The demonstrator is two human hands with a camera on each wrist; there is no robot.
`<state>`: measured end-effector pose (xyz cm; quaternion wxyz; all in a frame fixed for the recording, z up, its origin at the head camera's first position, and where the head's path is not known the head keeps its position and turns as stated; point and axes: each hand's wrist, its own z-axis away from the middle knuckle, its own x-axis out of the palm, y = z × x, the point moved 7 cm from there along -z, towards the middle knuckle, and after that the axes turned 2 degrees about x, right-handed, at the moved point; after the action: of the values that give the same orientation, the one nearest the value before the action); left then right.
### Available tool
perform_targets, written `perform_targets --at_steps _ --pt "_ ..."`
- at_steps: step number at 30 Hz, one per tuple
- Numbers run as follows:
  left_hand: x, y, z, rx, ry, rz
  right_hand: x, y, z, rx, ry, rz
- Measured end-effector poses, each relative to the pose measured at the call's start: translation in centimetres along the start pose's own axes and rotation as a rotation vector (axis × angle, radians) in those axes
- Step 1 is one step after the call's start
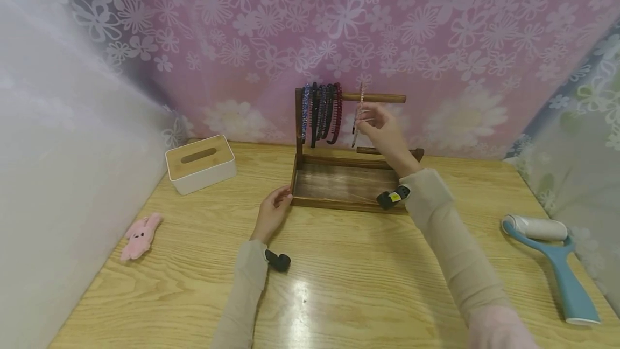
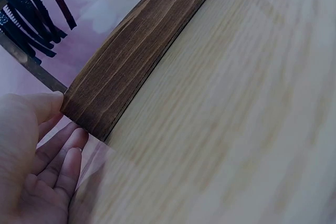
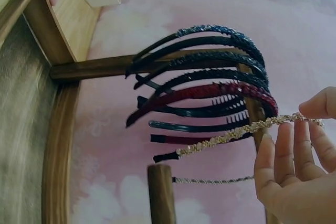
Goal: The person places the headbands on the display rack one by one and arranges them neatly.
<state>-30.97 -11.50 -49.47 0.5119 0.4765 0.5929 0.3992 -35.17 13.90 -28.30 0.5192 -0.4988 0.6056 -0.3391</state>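
A dark wooden rack point(image 1: 349, 204) with a shallow tray base and an upper bar point(image 1: 382, 98) stands near the back of the table. My right hand point(image 1: 382, 128) pinches a headband with a gold beaded band point(image 3: 231, 137) between thumb and fingers. This headband hangs upright at the upper bar, apart from the others, its black-tipped end pointing down. Several headbands, blue, black and dark red point(image 1: 337, 114), hang together at the bar's left part. At the tray's front left corner my left hand point(image 1: 272, 214) rests, thumb tip touching the wood point(image 2: 126, 61), other fingers loosely bent beside it.
A white tissue box point(image 1: 205, 175) with a wooden lid stands left of the rack. Nearer the left edge lies a pink plush toy point(image 1: 140, 237). On the right lies a blue-handled lint roller point(image 1: 557, 257). A short lower bar point(image 1: 368, 151) sticks out from the rack's right side.
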Motion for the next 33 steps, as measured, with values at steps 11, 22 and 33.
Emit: perform_targets --at_steps 11,22,33 --pt "-0.1 0.2 0.1 0.007 0.007 -0.015 2.2 1.6 -1.3 0.051 -0.051 -0.016" --pt "-0.1 0.4 0.0 0.013 0.014 -0.023 2.7 2.6 -1.3 0.093 -0.074 -0.047" --pt "-0.2 0.4 0.1 0.015 0.011 -0.007 2.6 3.9 -0.4 0.110 -0.074 -0.051"
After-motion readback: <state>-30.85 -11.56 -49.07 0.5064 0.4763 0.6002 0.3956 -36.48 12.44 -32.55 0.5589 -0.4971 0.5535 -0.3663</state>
